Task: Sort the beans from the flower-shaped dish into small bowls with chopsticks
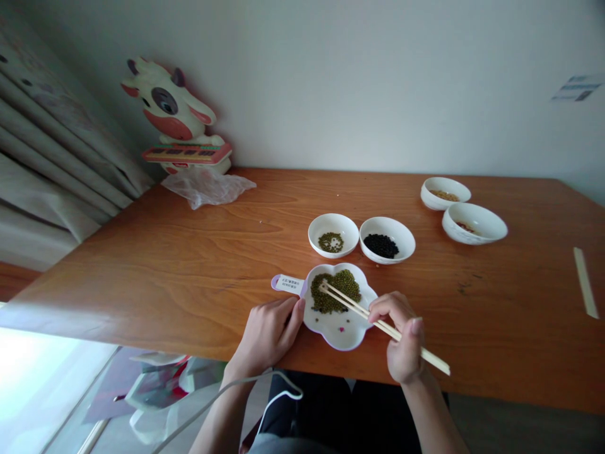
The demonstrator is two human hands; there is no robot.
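A white flower-shaped plate (341, 340) with a labelled purple handle (288, 284) lies near the table's front edge. Green mung beans (347, 284) are heaped in its upper part, with a few dark beans along their lower edge. My right hand (401, 334) is closed around a pair of wooden chopsticks (350, 301), whose tips are down among the mung beans. Against the plate's left rim, below the handle, my left hand (271, 328) rests with curled fingers and its thumb on the rim. Just behind stand a white bowl (333, 221) with some mung beans and another bowl (388, 224) of black beans.
Two more white bowls, one (445, 183) with yellowish contents and one (484, 221) with reddish bits, stand at the back right. A pale strip (586, 282) lies far right. A cow-shaped toy keyboard (186, 151) and a clear plastic bag (210, 188) are at the back left.
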